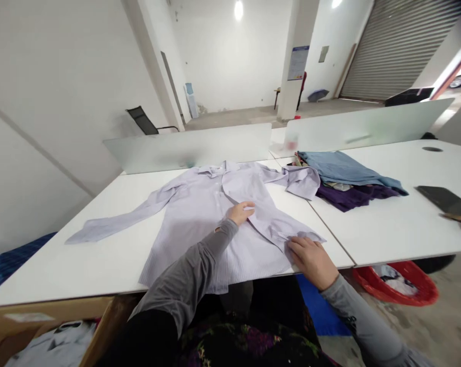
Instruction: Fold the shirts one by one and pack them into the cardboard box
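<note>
A pale lilac, finely striped long-sleeved button-up shirt lies spread on the white table, its collar at the far side and its hem over the near edge. One sleeve stretches out to the left; the other lies bent at the right, up against a clothes pile. Near the middle of the shirt, my left hand is closed on the front edge of its right-hand panel. That panel is partly turned back. My right hand grips bunched cloth at the shirt's lower right side, its fingertips partly hidden in the folds.
Folded blue and purple clothes are piled to the right, with a dark phone beyond. Frosted dividers line the table's back. Below are a cardboard box of clothes at left and a red-lined basket at right.
</note>
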`<move>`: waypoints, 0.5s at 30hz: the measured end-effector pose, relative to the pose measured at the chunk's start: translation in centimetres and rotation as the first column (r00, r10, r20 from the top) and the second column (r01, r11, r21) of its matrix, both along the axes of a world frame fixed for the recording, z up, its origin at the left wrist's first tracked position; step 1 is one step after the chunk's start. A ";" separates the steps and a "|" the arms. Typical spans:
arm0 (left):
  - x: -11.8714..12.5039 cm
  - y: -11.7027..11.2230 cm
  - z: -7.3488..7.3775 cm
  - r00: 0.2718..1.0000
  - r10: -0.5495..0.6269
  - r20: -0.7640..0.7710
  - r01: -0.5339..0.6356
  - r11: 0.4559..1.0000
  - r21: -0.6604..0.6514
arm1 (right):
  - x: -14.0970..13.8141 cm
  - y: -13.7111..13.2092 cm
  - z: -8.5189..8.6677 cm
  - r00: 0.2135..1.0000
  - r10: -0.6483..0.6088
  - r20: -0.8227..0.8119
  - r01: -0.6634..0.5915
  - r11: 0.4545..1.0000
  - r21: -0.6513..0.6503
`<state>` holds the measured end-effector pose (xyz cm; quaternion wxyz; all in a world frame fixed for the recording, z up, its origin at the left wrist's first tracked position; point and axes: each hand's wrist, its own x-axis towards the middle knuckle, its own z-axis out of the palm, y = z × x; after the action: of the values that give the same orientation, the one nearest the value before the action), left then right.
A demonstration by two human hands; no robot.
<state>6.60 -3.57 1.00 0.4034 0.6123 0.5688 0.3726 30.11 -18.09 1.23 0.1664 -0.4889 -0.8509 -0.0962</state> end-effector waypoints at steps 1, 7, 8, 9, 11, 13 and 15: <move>0.4 -0.6 -0.1 1.000 -0.012 0.026 0.013 1.000 -0.007 | 0.1 0.3 -0.2 1.000 -0.009 0.018 0.009 1.000 0.012; 0.1 -3.2 2.7 0.984 -0.030 0.175 0.034 0.999 -0.019 | -1.3 -0.5 2.3 0.989 -0.027 -0.146 0.032 0.999 0.030; -0.6 -3.6 3.7 0.977 -0.045 0.210 0.047 0.999 -0.001 | -2.1 -1.1 3.2 0.974 0.009 -0.228 -0.014 1.000 -0.021; -1.5 -4.0 4.7 0.969 -0.072 0.235 0.067 0.997 0.028 | -3.0 -1.8 4.1 0.950 0.048 -0.308 -0.077 0.993 -0.085; -3.6 -5.1 6.2 0.967 -0.140 0.213 0.124 0.989 0.086 | -5.0 -3.1 5.6 0.899 0.124 -0.419 -0.231 0.949 -0.216; -6.0 -6.4 6.6 0.981 -0.177 0.076 0.173 0.983 0.059 | -6.7 -3.9 6.2 0.871 0.191 -0.453 -0.362 0.873 -0.327; -8.3 -8.0 5.9 0.983 -0.154 -0.101 0.154 0.988 -0.009 | -7.5 -4.0 5.8 0.857 0.214 -0.469 -0.419 0.819 -0.391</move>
<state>-1.67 -11.58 6.88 0.4018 0.6723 0.5397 0.3085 22.61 -22.07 7.02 0.2257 -0.3716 -0.8650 0.2506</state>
